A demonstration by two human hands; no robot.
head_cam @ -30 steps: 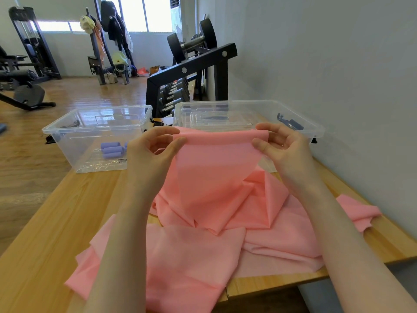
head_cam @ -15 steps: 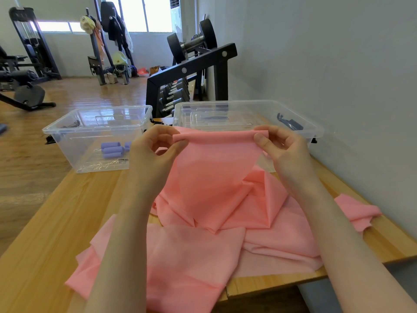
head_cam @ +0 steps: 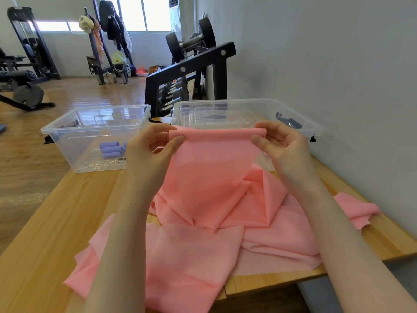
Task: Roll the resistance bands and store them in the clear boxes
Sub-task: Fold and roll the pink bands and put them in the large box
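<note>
Pink resistance band [head_cam: 212, 177] — top edge rolled over into a narrow tube, lifted above the bench [head_cam: 45, 233]; the rest trails down in loose folds onto the wood, near end hanging off the front edge, hidden. Left hand [head_cam: 149, 152] pinches the roll's left end, fingers curled behind; right hand [head_cam: 282, 147] pinches the right end likewise. Two clear boxes behind: left box [head_cam: 94, 123] holds purple rolls [head_cam: 111, 149], partly masked by the left hand; right box [head_cam: 246, 109] contents hard to read — glare.
</note>
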